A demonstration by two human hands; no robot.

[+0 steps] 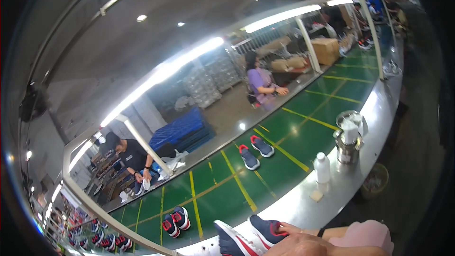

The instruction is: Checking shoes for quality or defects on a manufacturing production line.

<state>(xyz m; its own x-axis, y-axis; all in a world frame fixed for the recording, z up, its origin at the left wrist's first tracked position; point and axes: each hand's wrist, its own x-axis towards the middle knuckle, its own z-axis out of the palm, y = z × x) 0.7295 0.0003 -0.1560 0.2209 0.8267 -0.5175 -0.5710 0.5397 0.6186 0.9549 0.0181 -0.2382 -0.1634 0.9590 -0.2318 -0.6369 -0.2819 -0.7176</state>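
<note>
Two navy sneakers with white soles and red trim are at the bottom edge, on the near side of the line. My right hand (290, 229), with a dark band at its wrist, has its fingers at the red-lined opening of one sneaker (263, 228) and grips it there. Just below, my left hand (298, 246) is partly cut off by the frame edge, and its fingers are hidden. The other sneaker (232, 238) lies beside the first, tilted so its white and red sole edge shows.
A green conveyor belt (222, 180) with yellow lines carries pairs of sneakers (256, 152). On the metal ledge (289, 206) are a white bottle (322, 168), a metal pot (348, 148) and a pale block (316, 196). Co-workers (132, 159) work across the belt. A bucket (375, 180) stands below.
</note>
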